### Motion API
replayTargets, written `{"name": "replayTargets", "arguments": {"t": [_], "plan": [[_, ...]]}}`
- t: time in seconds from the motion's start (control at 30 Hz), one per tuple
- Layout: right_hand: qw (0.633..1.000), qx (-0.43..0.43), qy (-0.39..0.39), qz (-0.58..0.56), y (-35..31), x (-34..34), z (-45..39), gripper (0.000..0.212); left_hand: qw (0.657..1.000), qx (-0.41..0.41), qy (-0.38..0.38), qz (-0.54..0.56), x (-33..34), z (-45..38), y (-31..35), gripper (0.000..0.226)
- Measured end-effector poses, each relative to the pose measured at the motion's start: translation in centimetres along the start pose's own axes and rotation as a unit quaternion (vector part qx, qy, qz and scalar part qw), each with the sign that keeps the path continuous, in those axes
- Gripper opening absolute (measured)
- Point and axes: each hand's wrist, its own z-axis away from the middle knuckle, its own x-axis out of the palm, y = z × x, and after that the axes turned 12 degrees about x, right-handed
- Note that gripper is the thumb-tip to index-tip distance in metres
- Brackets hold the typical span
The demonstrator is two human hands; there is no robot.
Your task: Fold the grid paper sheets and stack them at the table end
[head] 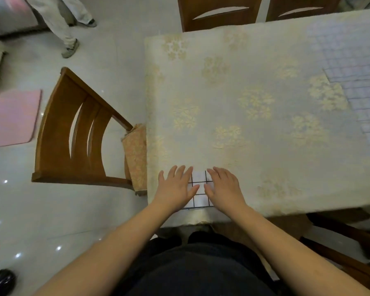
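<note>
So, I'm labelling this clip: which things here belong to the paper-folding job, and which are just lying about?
Job: folded grid sheet under the left hand and right hand; unfolded grid sheets; table.
Lying about: chair; pink mat; dark object on the floor.

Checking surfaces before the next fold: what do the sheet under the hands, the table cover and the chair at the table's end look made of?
Folded grid sheet: thin matte white paper with dark printed lines, lying flat under both open hands. Table cover: probably woven fabric, pale with yellow flower motifs; it drapes over the edges. Chair: brown wood, smooth, likely varnished.
</note>
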Motion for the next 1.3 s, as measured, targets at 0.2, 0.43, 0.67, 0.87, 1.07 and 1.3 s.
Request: {"name": "replayTargets", "arguments": {"t": [0.2, 0.43, 0.67, 0.87, 1.07, 1.3], "plan": [[0.998, -0.046, 0.000, 0.034, -4.4, -1.2, 2.3, 0.057, 0.998, -0.042, 0.004, -0.036, -1.2, 4.1, -1.8, 0.069], [0.993, -0.104, -0.025, 0.055, -10.9, 0.1, 5.6, 0.058, 0.995, -0.092, 0.033, 0.011, -0.9, 11.0, -6.4, 0.066], [0.976, -0.169, -0.055, 0.128, -19.4, 3.2, 9.5, 0.053, 0.991, -0.112, 0.061, 0.034, -0.3, 20.8, -12.0, 0.066], [0.970, -0.198, -0.027, 0.142, -28.4, 6.4, 14.8, 0.052, 0.983, -0.161, 0.073, 0.046, 1.5, 30.7, -17.7, 0.066], [0.959, -0.244, -0.039, 0.140, -35.9, 6.7, 17.3, 0.053, 0.976, -0.193, 0.083, 0.058, 2.6, 38.0, -22.0, 0.072], [0.950, -0.268, -0.030, 0.158, -40.6, 7.1, 16.3, 0.054, 0.965, -0.235, 0.094, 0.062, 2.8, 40.4, -26.7, 0.085]]}}
